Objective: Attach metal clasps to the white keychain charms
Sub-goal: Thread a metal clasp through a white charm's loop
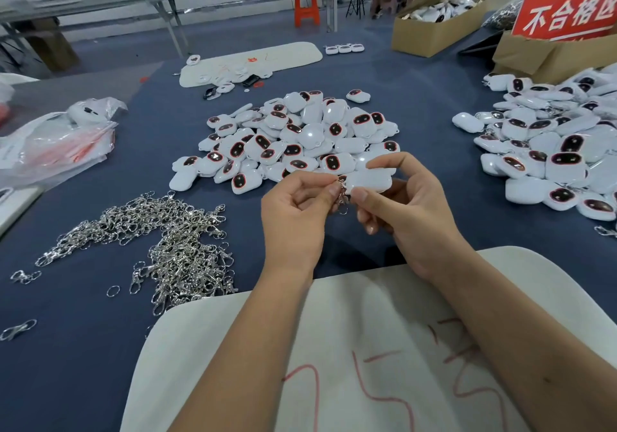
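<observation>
My right hand (405, 204) grips a white keychain charm (369, 181) between thumb and fingers, plain side up, above the blue table. My left hand (293, 209) pinches a metal clasp (341, 196) at the charm's left edge; the clasp's ring hangs below my fingertips. Whether the clasp is hooked into the charm is hidden by my fingers. A heap of white charms with dark oval faces (293, 137) lies just beyond my hands. A pile of loose silver clasps (167, 244) lies at the left.
A second heap of charms (554, 151) spreads at the right. A white pad with red marks (367, 348) lies under my forearms. Plastic bags (56, 141) sit far left, cardboard boxes (434, 27) and a red sign (567, 10) at the back right.
</observation>
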